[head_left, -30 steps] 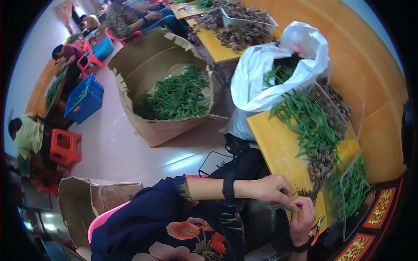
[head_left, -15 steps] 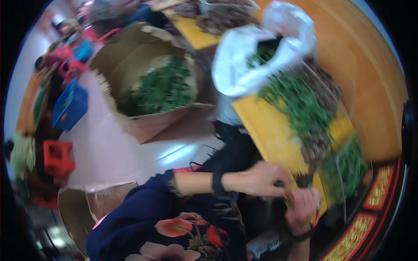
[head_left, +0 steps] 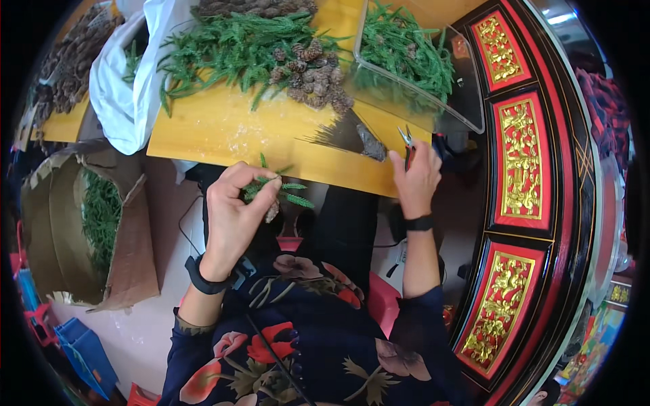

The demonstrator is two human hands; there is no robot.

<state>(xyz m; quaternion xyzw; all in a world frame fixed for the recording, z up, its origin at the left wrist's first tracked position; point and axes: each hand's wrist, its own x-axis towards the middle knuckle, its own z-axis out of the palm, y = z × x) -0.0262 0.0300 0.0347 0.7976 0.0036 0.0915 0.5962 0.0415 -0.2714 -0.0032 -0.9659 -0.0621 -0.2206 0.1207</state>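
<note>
The left hand [head_left: 233, 210] was clenched on a small bunch of green sprigs [head_left: 277, 191], thumb and fingers pinched round the stems, with the tips fanning out to the right of the fist. A small brown cone [head_left: 272, 211] hung just below the sprigs, touching the fingers; whether it was wired to them could not be told. The bunch was held in the air in front of the near edge of the yellow table [head_left: 223, 128], above the lap and apart from the stock on the table.

The right hand [head_left: 414, 181] was closed round the red handles of small pliers [head_left: 407, 141], their tip pointing up and away toward the clear plastic tray [head_left: 467, 101] of greenery. The pliers stood well to the right of the bunch, not touching it.

In my judgement the step would be done well by keeping the pinch low on the stems so the tips stay fanned, turning the stem ends toward the right hand, and bringing the pliers to the stems rather than to the foliage. A slack pinch would risk the cone dropping.

A pile of loose sprigs [head_left: 237, 47] and cones [head_left: 308, 74] lay on the table beyond; a cardboard box [head_left: 128, 230] of greenery stood on the floor to the left.
</note>
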